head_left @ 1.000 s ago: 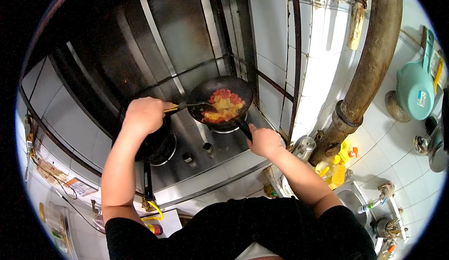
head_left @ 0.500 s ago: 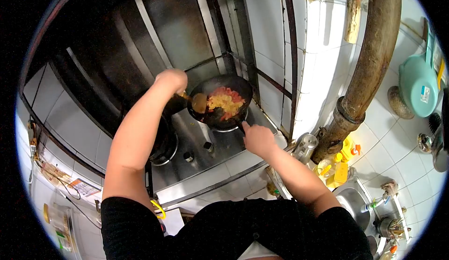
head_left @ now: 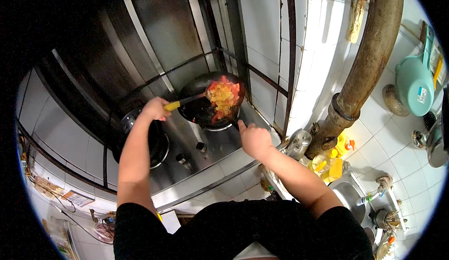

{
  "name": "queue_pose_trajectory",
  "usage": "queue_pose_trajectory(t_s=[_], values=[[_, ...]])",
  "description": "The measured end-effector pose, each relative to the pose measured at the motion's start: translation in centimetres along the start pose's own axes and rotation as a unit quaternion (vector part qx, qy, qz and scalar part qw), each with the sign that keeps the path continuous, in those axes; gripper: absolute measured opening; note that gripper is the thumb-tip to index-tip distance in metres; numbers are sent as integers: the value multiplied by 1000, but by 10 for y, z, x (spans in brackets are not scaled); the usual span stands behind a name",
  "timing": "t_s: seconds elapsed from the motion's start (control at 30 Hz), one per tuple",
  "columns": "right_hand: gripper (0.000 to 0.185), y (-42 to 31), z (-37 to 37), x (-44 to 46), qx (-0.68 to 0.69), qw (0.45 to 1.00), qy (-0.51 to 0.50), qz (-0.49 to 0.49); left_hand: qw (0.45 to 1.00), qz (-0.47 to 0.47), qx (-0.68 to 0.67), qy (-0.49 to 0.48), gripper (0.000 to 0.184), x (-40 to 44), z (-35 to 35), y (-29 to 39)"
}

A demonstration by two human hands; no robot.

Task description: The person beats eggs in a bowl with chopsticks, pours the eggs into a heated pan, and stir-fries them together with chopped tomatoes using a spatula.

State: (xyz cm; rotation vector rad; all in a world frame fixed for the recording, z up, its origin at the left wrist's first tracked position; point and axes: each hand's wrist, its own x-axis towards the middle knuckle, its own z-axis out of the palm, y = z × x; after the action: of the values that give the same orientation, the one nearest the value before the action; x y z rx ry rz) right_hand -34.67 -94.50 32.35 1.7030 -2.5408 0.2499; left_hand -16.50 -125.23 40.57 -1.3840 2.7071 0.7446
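My left hand (head_left: 156, 109) is closed round the yellow handle of a spatula (head_left: 188, 101). The spatula's head reaches into a dark wok (head_left: 195, 114), at the near-left edge of a heap of food. That food (head_left: 223, 97) looks like scrambled egg with red tomato pieces, and part of it hides the spatula's head. With fingers wrapped round the wok's short dark handle, my right hand (head_left: 256, 141) is at the near-right side of the wok. The wok rests on the right burner of a steel gas stove (head_left: 213, 152).
Another dark pan (head_left: 160, 143) sits on the left burner. A thick brown pipe (head_left: 369, 59) rises at the right, near a metal can (head_left: 299, 144) and yellow bottles (head_left: 334, 166). A sink (head_left: 348, 194) lies at the lower right. Dark metal bars edge the stove.
My left hand has drawn back toward me and left, and the spatula's head has moved right against the food. The food is heaped more toward the far side. My right hand keeps its hold.
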Motion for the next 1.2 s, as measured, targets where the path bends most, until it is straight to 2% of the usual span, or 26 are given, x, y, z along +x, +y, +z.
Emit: queue_pose_trajectory(t_s=[0.03, 0.1, 0.2, 0.3, 0.37, 0.4, 0.43, 0.5, 0.6, 0.63, 0.77, 0.9, 1.0, 1.1, 1.17, 1.2], values=[[48, 0, 0, 0, 4, 1000, 0, -2, 989, 37, 132, 49, 39, -15, -12, 11], [48, 4, -1, -1, 12, 1000, 4, -5, 968, 107, 201, 105, 38, -26, -37, 13], [54, 5, 0, 1, 32, 999, 4, -4, 968, 40, 228, 101, 36, -24, -42, 37], [53, 6, 4, 2, 36, 999, 1, -3, 969, 4, 231, 88, 32, 15, -25, 33], [52, 7, 1, 2, 22, 1000, -8, -13, 888, 165, 425, 68, 27, 30, -10, 30], [52, 7, -1, 2, 16, 1000, -13, -18, 943, 144, 290, 78, 26, 4, -5, 50], [51, 7, -1, 2, 18, 1000, -14, -15, 948, 168, 231, 144, 29, 3, 8, 51], [51, 8, 1, 3, 24, 1000, -17, -9, 966, 159, 197, 47, 38, -23, 5, 64], [52, 9, 3, 3, 30, 999, -17, -10, 930, 172, 306, 108, 33, -78, -11, 71], [52, 9, 3, 3, 31, 999, -22, -11, 932, 138, 316, 114, 32, -105, -20, 82], [53, 11, 1, 3, 39, 999, -14, -20, 930, 97, 338, 107, 35, -148, -31, 79], [54, 10, -6, 3, 30, 998, -41, -32, 938, 57, 318, 128, 28, -130, 19, 67], [56, 15, -2, 4, 37, 998, -19, -48, 958, 3, 217, 190, 25, -122, 48, 58], [58, 16, -2, 1, 72, 996, -11, -46, 942, 19, 225, 249, 40, -119, 95, 56], [58, 20, 4, 0, 104, 993, 26, -54, 952, 25, 194, 235, 46, -111, 122, 55], [58, 21, 6, -1, 106, 992, 42, -55, 966, 20, 191, 172, 48, -107, 130, 55]])
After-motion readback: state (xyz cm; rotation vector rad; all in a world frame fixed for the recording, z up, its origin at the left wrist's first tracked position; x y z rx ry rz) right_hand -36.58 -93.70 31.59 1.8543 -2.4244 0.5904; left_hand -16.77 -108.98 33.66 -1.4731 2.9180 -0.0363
